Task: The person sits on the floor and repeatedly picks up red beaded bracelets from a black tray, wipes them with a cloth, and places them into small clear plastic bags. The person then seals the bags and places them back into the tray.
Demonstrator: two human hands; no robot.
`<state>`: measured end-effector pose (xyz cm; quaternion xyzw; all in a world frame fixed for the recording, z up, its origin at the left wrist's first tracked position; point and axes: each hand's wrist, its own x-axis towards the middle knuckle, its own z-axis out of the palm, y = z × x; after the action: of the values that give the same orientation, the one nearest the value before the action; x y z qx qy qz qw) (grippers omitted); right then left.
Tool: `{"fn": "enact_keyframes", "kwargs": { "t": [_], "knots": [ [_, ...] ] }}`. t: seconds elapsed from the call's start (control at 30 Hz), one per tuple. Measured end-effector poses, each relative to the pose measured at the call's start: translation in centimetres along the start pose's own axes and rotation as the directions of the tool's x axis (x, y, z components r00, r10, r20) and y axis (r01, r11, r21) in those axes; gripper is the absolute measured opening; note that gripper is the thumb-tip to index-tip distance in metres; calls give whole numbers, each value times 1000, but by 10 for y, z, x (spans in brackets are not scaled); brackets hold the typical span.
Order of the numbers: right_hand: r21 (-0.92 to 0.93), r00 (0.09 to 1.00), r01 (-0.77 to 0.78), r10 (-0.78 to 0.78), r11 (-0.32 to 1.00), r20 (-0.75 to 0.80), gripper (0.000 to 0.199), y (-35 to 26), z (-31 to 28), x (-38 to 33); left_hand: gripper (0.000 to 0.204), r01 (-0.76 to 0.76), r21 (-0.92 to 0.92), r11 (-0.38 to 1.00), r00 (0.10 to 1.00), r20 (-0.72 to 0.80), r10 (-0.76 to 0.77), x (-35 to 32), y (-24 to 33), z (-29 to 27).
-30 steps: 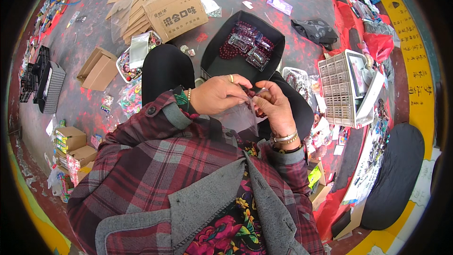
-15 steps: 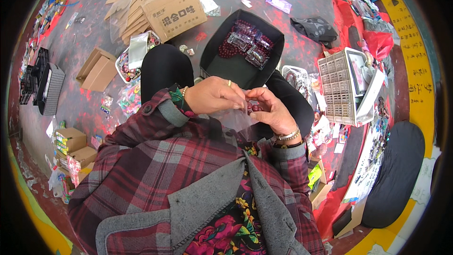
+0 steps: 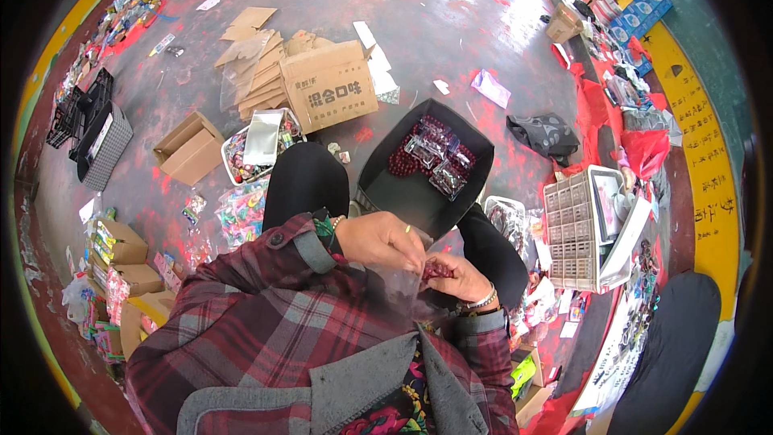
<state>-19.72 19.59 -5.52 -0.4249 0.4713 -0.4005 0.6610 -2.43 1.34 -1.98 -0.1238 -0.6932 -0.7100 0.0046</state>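
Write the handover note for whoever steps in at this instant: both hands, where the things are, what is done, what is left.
Left hand: closed on the top edge of a clear plastic bag held at the lap.
Right hand: pinching dark red beads at the bag's mouth.
Black box rests on the knees just ahead; it holds loose dark red bead strings and several filled clear packets.
Done: some packets already lie in the box.
Left: the beads in the grip are not fully inside the bag; loose strings remain in the box.
White sorting tray sits on the floor to the right.
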Motion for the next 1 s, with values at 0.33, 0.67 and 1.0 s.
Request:
{"fn": "enact_keyframes", "kwargs": {
  "t": [0.33, 0.67, 1.0],
  "knots": [
    [3, 986, -12, 12, 1000, -164, 24, 4, 3, -2, 12, -3, 196, 981, 999, -32, 10, -5, -7, -1],
    [279, 920, 189, -71, 942, -386, 32, 8, -7, -9, 12, 112, 402, 909, 974, -228, -19, -4, -12, -11],
    [235, 674, 415, -124, 879, -728, 23, -10, -13, -26, 16, 447, 467, 763, 828, -539, -156, 2, -29, -10]
  ]
}}
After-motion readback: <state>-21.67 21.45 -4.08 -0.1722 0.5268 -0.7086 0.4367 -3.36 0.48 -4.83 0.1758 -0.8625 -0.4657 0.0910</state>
